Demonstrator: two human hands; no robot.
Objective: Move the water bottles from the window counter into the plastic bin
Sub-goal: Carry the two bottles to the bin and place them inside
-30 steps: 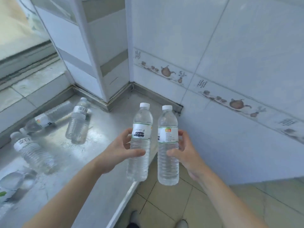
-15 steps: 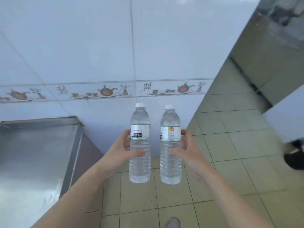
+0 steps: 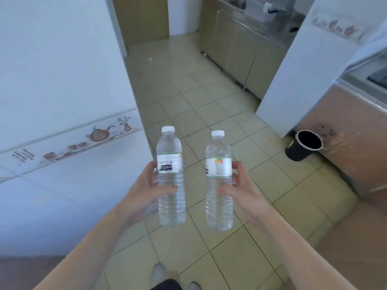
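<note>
tiled floor (image 3: 209, 97), black bin (image 3: 302, 148) standing on it

2 clear capped water bottles (image 3: 171, 185), upright, held apart

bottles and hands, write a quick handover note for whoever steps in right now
Left hand: grips the left bottle at mid-body, upright, cap on.
Right hand: grips the right bottle the same way, upright, cap on.
The two bottles are apart, held over the tiled floor, off any counter.
Done: both bottles are picked up and in the air.
Left: get them into the plastic bin. A clear bin sits on the far counter at top right, possibly the target; too blurred to be sure. A black bucket stands on the floor to the right.
</note>
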